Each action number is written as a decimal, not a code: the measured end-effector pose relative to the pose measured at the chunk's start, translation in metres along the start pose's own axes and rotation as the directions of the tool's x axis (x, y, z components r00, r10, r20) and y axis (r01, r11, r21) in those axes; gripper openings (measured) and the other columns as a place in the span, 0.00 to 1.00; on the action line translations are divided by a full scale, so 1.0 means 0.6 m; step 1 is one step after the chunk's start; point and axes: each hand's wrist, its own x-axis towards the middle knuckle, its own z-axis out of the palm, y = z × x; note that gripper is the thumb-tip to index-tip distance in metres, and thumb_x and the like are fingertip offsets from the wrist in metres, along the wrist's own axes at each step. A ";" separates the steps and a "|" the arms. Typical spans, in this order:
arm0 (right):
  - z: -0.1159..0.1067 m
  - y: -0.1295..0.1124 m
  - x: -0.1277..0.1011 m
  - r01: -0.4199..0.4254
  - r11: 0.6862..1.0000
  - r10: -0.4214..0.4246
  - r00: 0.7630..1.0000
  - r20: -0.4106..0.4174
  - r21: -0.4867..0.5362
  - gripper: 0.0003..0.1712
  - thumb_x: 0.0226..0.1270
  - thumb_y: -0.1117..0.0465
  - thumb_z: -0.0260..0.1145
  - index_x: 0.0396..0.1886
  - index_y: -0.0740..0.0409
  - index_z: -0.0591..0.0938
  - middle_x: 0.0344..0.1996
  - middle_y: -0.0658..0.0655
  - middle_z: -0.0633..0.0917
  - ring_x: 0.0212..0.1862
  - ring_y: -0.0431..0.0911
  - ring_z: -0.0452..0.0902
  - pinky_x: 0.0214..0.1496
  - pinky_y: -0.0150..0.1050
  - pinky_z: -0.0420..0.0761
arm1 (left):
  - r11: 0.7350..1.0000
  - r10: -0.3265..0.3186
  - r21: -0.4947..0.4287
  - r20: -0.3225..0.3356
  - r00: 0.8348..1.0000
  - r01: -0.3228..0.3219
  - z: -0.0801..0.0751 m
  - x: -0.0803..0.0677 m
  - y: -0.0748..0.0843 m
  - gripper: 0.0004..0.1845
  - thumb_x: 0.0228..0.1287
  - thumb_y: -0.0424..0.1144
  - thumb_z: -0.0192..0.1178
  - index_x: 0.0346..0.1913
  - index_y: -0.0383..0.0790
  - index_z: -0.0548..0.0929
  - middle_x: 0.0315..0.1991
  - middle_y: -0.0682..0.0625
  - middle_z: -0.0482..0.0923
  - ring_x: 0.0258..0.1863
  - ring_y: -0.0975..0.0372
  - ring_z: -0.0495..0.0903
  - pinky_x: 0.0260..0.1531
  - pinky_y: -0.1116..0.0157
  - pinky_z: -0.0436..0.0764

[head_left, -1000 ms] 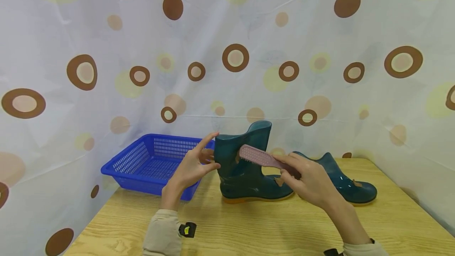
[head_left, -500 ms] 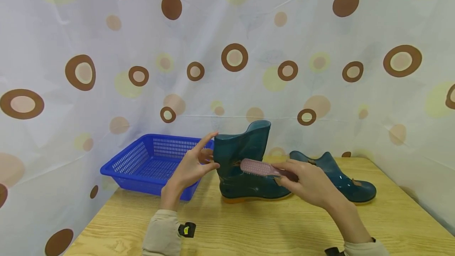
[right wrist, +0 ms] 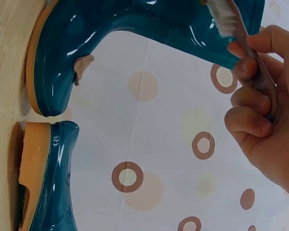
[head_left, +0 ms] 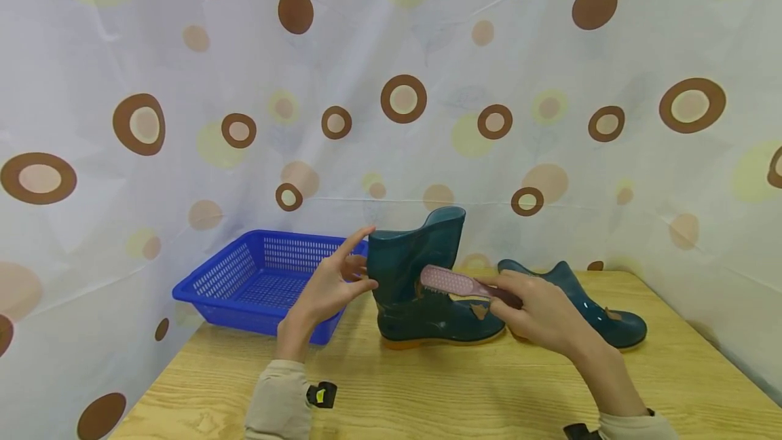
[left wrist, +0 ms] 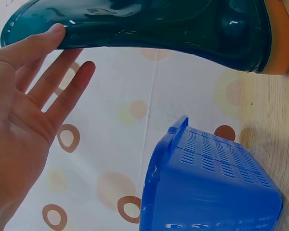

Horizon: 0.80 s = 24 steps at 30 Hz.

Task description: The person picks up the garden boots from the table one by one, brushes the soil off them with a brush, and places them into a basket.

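A dark teal rain boot point(head_left: 397, 263) stands upright on the table, its toe pointing right. My left hand point(head_left: 326, 287) holds the back of its shaft near the top, thumb on the near side; in the left wrist view one finger lies off the boot. My right hand point(head_left: 544, 307) grips the handle of a pinkish brush point(head_left: 449, 282), with white bristles point(right wrist: 224, 18) turned to the boot's shaft. A brown smear point(head_left: 419, 288) shows beside the brush head, partly hidden. Another brown patch point(head_left: 479, 311) is on the toe.
A second teal boot point(head_left: 601, 318) stands at right, partly behind my right hand, with a brown patch on it. A blue slotted basket point(head_left: 214, 307) sits at the left of the wooden table point(head_left: 379, 392). A patterned curtain point(head_left: 403, 161) hangs behind.
The brush first moved down the boot's shaft, then came slightly up and to the right, uncovering the toe patch again. The left hand and the boot stay almost in place.
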 end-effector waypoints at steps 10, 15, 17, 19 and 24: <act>0.010 -0.004 0.005 0.006 0.999 -0.007 1.000 -0.007 -0.042 0.19 0.70 0.57 0.63 0.59 0.53 0.82 0.30 0.41 0.76 0.26 0.33 0.64 0.28 0.31 0.64 | 1.000 -0.002 0.003 -0.002 1.000 0.002 0.000 -0.001 0.000 0.49 0.59 0.33 0.70 0.75 0.72 0.56 0.45 0.49 0.87 0.43 0.54 0.87 0.47 0.53 0.84; 0.005 0.001 0.004 -0.052 0.998 0.056 0.992 0.115 -0.040 0.19 0.71 0.55 0.62 0.59 0.50 0.83 0.37 0.43 0.82 0.30 0.34 0.70 0.32 0.33 0.71 | 1.000 -0.004 -0.004 0.003 1.000 0.004 0.001 0.000 -0.001 0.48 0.59 0.33 0.70 0.76 0.67 0.57 0.44 0.49 0.87 0.43 0.54 0.87 0.47 0.53 0.84; 0.002 0.004 0.003 -0.075 0.997 0.078 0.984 0.158 -0.024 0.19 0.70 0.56 0.61 0.59 0.50 0.83 0.41 0.45 0.85 0.33 0.34 0.73 0.34 0.35 0.74 | 1.000 -0.005 -0.008 0.002 1.000 0.005 0.001 0.001 -0.001 0.48 0.59 0.32 0.70 0.76 0.67 0.57 0.44 0.49 0.87 0.43 0.54 0.87 0.48 0.52 0.84; -0.002 0.008 0.002 -0.096 0.995 0.095 0.974 0.203 -0.007 0.19 0.70 0.56 0.61 0.58 0.50 0.83 0.44 0.47 0.86 0.36 0.36 0.76 0.35 0.37 0.76 | 1.000 -0.006 -0.008 0.000 1.000 0.006 0.001 0.001 -0.001 0.48 0.59 0.32 0.70 0.76 0.68 0.57 0.44 0.48 0.87 0.43 0.54 0.87 0.48 0.52 0.84; -0.009 0.017 -0.001 -0.148 0.988 0.129 0.947 0.294 0.041 0.19 0.69 0.56 0.61 0.57 0.52 0.84 0.45 0.47 0.86 0.39 0.38 0.78 0.39 0.39 0.78 | 1.000 -0.002 -0.010 0.001 1.000 0.002 0.001 0.001 -0.001 0.48 0.60 0.32 0.70 0.76 0.68 0.57 0.45 0.48 0.87 0.44 0.52 0.87 0.48 0.52 0.84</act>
